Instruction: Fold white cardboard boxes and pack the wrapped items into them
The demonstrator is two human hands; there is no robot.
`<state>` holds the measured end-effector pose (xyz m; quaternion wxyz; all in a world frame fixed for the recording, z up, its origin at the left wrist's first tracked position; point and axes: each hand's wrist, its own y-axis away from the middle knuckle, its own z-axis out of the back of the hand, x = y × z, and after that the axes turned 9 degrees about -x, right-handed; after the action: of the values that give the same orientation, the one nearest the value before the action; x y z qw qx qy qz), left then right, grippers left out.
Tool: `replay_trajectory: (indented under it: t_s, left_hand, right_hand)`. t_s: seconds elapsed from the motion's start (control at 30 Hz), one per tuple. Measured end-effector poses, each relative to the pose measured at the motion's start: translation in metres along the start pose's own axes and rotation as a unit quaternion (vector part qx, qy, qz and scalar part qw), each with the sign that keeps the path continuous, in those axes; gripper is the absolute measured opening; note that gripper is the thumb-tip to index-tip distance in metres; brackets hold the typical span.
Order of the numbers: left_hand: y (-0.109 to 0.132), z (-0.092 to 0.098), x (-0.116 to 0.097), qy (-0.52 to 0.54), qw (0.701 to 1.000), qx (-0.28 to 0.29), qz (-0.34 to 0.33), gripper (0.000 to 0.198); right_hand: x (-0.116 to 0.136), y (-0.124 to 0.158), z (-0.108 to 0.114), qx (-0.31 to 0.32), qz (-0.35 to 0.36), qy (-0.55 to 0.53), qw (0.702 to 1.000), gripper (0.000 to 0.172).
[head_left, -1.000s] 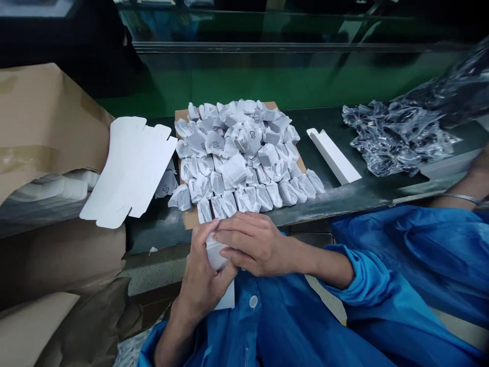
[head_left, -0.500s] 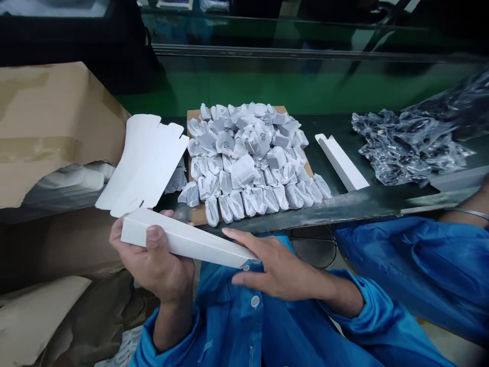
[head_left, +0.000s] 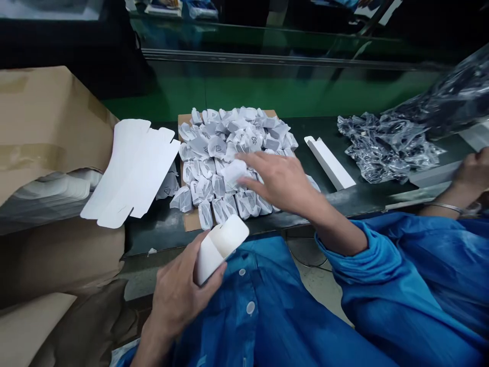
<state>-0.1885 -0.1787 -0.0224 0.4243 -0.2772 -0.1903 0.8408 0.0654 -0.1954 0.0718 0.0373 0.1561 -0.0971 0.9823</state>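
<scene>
My left hand point(head_left: 187, 288) is closed around a narrow white cardboard box point(head_left: 208, 260), held tilted with its flap end up and open. Over the heap of small packets point(head_left: 217, 148) in thin whitish wrapping, my right hand point(head_left: 278, 181) reaches in from the right. Its thumb and fingers are apart, on either side of a wrapped packet point(head_left: 233, 174) lying on top; I cannot tell whether they touch it. The heap lies on a brown cardboard sheet point(head_left: 192, 221), with its front packets in rows. Some packets are hidden behind my right hand.
Flat white box blanks point(head_left: 132, 168) lie left of the heap, beside a large brown carton point(head_left: 46, 117). Another long white box point(head_left: 330, 163) is to the right, then clear plastic bags with dark contents point(head_left: 385, 148). A co-worker's hand point(head_left: 471, 176) is at the far right.
My right hand has left the white box and moved up over the packets. My left hand has turned the box so its open end faces up, and brought it rightward and lower.
</scene>
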Motion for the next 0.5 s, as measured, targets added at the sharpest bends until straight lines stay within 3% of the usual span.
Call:
replay_trajectory:
  t_s: [0.03, 0.1, 0.17, 0.27, 0.37, 0.43, 0.5]
  left_hand:
    - [0.003, -0.004, -0.003, 0.023, 0.999, 0.006, 0.031, 0.046]
    - [0.008, -0.010, -0.010, 0.074, 0.994, 0.008, 0.076, 0.049]
    - [0.012, -0.016, -0.015, 0.115, 0.989, -0.001, 0.096, 0.062]
    - [0.016, -0.021, -0.018, 0.167, 0.982, -0.035, 0.079, 0.075]
    - [0.016, -0.019, -0.014, 0.223, 0.972, -0.039, 0.060, 0.065]
    - [0.015, -0.018, -0.010, 0.245, 0.966, -0.041, 0.075, 0.058]
    - [0.013, -0.018, -0.009, 0.263, 0.959, -0.049, 0.089, 0.055]
  right_hand:
    - [-0.002, -0.007, -0.003, -0.024, -0.012, 0.078, 0.997, 0.037]
    - [-0.003, -0.021, -0.013, -0.009, -0.003, 0.170, 0.985, 0.037]
    - [-0.002, -0.035, -0.028, 0.016, 0.017, 0.195, 0.980, 0.041]
    - [0.000, -0.048, -0.044, 0.036, 0.032, 0.198, 0.979, 0.032]
    - [-0.006, -0.046, -0.039, 0.025, 0.036, 0.114, 0.992, 0.036]
    - [-0.014, -0.036, -0.027, -0.015, 0.041, -0.020, 0.999, 0.043]
    - [-0.025, -0.022, -0.018, -0.058, 0.037, -0.172, 0.983, 0.043]
